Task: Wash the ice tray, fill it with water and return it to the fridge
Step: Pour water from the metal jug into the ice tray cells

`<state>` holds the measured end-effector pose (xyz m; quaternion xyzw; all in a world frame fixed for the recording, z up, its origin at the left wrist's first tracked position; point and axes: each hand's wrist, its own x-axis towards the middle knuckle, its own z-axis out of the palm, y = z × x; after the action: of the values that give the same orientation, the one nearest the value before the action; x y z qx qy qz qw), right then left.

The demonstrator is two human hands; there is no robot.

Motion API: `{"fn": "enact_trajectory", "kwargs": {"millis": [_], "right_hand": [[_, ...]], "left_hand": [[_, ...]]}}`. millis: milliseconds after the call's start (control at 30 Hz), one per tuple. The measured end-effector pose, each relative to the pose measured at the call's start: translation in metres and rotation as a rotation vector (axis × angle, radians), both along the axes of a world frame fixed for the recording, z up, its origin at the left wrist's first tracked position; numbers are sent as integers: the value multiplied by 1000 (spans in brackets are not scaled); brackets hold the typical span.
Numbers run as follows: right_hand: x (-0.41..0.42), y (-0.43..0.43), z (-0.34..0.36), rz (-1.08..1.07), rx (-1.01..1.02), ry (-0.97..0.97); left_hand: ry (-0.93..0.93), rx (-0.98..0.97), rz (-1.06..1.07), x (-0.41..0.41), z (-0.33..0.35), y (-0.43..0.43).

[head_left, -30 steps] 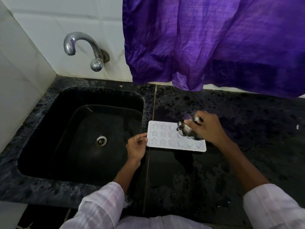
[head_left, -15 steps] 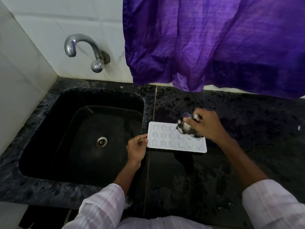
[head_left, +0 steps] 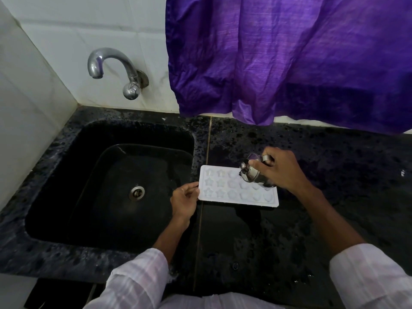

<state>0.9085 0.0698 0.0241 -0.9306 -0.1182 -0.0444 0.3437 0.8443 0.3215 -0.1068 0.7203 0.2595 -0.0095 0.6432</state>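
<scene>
White ice tray [head_left: 223, 194] lying flat on the black counter [head_left: 245, 241], just right of the sink [head_left: 66, 175] — star-shaped moulds face up. Your left hand [head_left: 184, 200] pinches the tray's left edge between thumb and fingers. Your right hand [head_left: 281, 169] grips a small steel cup [head_left: 253, 173], tilted above the tray's far right corner — any pour cannot be told

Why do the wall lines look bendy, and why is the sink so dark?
In the head view the wide-angle lens curves the tile lines near the edges; the black sink and counter reflect little light, so they look murky; the white ice tray stands out brightest, and the tap and steel cup show glints.
</scene>
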Motion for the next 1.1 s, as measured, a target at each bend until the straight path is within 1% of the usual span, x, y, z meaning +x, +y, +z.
{"fn": "enact_trajectory", "kwargs": {"millis": [267, 500, 1100], "right_hand": [[3, 1, 1, -25, 17, -23], [5, 0, 3, -33, 26, -40], [5, -1, 4, -51, -5, -45]], "left_hand": [[8, -7, -5, -1, 0, 1], [2, 28, -11, -1, 2, 1], [-11, 31, -3, -3, 3, 0]]}}
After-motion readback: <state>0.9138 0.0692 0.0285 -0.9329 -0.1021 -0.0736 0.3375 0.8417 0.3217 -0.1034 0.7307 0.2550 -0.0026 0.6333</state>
